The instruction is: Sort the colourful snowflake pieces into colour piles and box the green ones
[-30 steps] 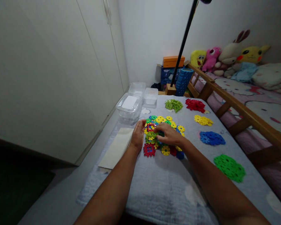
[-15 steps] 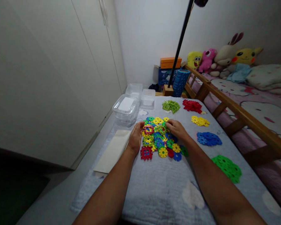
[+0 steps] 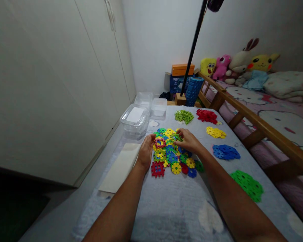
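A mixed pile of flat plastic building pieces [image 3: 170, 158] lies in the middle of the cloth, with notched discs in yellow, blue and green and some square frames. My left hand [image 3: 146, 151] rests upright along the pile's left edge, fingers stretched out, beside a pinkish-red square frame [image 3: 160, 143]. Over the upper right of the pile is my right hand [image 3: 189, 140], thumb and fingers apart around lime-green pieces [image 3: 177, 137]; no piece is seen lifted. A red square piece [image 3: 158, 169] sits at the pile's near left corner.
Sorted heaps line the right and far side: lime-green [image 3: 184, 116], red [image 3: 207, 115], yellow [image 3: 216, 132], blue [image 3: 226, 152] and green [image 3: 247, 185]. Clear plastic boxes [image 3: 135, 120] stand far left, behind a cream folded sheet [image 3: 119, 168]. A wooden bed rail [image 3: 257, 116] borders the right.
My right hand has shifted slightly left and toward me over the pile, and its thumb has spread from the fingers. My left hand stays at the pile's edge. The view has tilted slightly.
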Available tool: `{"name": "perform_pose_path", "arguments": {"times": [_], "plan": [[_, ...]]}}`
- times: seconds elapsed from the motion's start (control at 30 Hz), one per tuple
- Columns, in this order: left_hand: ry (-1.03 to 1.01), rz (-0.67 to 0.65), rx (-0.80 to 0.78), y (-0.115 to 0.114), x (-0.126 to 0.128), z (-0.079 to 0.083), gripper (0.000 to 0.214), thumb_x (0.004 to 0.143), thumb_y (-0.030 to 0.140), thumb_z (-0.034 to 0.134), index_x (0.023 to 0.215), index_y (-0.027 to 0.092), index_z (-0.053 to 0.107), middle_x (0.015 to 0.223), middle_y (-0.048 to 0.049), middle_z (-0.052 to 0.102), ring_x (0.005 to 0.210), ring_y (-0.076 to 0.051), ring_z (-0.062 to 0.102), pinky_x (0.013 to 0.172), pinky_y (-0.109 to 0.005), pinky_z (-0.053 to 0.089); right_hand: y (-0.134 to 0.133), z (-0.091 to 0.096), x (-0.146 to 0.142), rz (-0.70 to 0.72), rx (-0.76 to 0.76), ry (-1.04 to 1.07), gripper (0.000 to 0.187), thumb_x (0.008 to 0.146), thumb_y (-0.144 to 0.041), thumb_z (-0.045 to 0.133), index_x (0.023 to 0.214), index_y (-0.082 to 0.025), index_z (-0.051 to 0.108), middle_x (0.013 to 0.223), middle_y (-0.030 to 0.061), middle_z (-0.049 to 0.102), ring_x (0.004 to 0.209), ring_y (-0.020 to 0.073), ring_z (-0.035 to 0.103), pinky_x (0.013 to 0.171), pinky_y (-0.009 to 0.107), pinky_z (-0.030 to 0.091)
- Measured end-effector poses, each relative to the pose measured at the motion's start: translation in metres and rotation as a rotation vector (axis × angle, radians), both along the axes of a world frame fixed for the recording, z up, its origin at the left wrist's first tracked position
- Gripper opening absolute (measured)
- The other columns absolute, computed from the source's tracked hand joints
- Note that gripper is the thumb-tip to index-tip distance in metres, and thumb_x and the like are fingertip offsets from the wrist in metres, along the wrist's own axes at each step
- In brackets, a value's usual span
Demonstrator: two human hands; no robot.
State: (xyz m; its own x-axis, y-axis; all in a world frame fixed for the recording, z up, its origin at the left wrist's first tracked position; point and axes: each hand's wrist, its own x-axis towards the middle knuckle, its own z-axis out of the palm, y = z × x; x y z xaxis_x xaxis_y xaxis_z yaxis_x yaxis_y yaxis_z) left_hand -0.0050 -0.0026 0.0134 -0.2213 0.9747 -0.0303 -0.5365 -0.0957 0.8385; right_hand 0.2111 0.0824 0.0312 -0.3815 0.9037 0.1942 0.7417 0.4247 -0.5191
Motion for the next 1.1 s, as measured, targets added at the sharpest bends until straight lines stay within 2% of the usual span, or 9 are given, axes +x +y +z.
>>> {"name": "perform_pose_path", "arguments": {"times": [0.17, 0.33, 0.5, 0.67, 0.87, 1.0, 1.1], "plan": [[0.001, 0.001, 0.009, 0.000, 0.000, 0.000, 0.041, 0.081, 0.059, 0.069, 0.097, 0.021, 0.071, 0.100, -0.0050, 0.074, 0.107, -0.023, 0.066, 0.103, -0.039, 0.047, 0.049, -0.005, 0.005, -0.149, 0.133, 0.010, 0.024, 0.070, -0.032, 0.075, 0.087, -0.022, 0.063, 0.095, 0.0050, 0.058, 0.094, 0.0231, 0.056, 0.086, 0.035, 0.047], [-0.009, -0.004, 0.016, 0.000, -0.001, -0.004, 0.041, 0.082, 0.057, 0.070, 0.099, 0.020, 0.071, 0.102, -0.0049, 0.073, 0.107, -0.022, 0.067, 0.104, -0.038, 0.047, 0.099, -0.012, 0.009, -0.367, 0.217, -0.067, 0.018, 0.071, -0.024, 0.071, 0.088, -0.020, 0.065, 0.106, 0.0122, 0.057, 0.110, 0.0313, 0.051, 0.098, 0.044, 0.042], [-0.008, -0.013, -0.002, 0.000, -0.002, -0.006, 0.040, 0.083, 0.056, 0.070, 0.101, 0.021, 0.071, 0.103, -0.0045, 0.073, 0.109, -0.021, 0.065, 0.105, -0.037, 0.045, 0.127, -0.019, 0.016, -0.373, 0.285, -0.054, 0.012, 0.072, -0.019, 0.067, 0.084, -0.021, 0.065, 0.111, 0.0139, 0.056, 0.113, 0.0329, 0.048, 0.100, 0.049, 0.043], [-0.019, -0.013, -0.010, -0.001, -0.003, -0.005, 0.041, 0.080, 0.055, 0.074, 0.101, 0.021, 0.071, 0.102, -0.0039, 0.073, 0.109, -0.021, 0.065, 0.106, -0.036, 0.044, 0.137, -0.030, 0.017, -0.337, 0.284, 0.000, 0.016, 0.070, -0.012, 0.063, 0.083, -0.021, 0.064, 0.113, 0.0130, 0.055, 0.115, 0.0305, 0.048, 0.102, 0.048, 0.043], [-0.031, -0.017, -0.007, -0.001, -0.002, -0.005, 0.041, 0.081, 0.054, 0.074, 0.103, 0.020, 0.071, 0.102, -0.0034, 0.073, 0.108, -0.020, 0.065, 0.105, -0.034, 0.044, 0.135, -0.040, 0.014, -0.313, 0.308, 0.045, 0.015, 0.070, -0.008, 0.060, 0.077, -0.020, 0.064, 0.106, 0.0108, 0.058, 0.108, 0.0279, 0.051, 0.103, 0.045, 0.043], [-0.023, -0.012, -0.012, 0.000, -0.002, -0.005, 0.043, 0.079, 0.056, 0.075, 0.103, 0.020, 0.070, 0.102, -0.0041, 0.073, 0.109, -0.021, 0.066, 0.103, -0.035, 0.045, 0.129, -0.038, 0.013, -0.268, 0.290, 0.060, 0.015, 0.071, -0.005, 0.059, 0.074, -0.018, 0.065, 0.100, 0.0111, 0.061, 0.103, 0.0271, 0.053, 0.100, 0.043, 0.043], [-0.017, -0.018, -0.013, 0.000, -0.003, -0.005, 0.044, 0.078, 0.057, 0.075, 0.103, 0.020, 0.070, 0.102, -0.0040, 0.073, 0.108, -0.021, 0.066, 0.102, -0.035, 0.046, 0.116, -0.032, 0.015, -0.248, 0.321, 0.056, 0.017, 0.075, -0.006, 0.057, 0.081, -0.016, 0.069, 0.105, 0.0128, 0.062, 0.106, 0.0271, 0.053, 0.101, 0.043, 0.041]]}}
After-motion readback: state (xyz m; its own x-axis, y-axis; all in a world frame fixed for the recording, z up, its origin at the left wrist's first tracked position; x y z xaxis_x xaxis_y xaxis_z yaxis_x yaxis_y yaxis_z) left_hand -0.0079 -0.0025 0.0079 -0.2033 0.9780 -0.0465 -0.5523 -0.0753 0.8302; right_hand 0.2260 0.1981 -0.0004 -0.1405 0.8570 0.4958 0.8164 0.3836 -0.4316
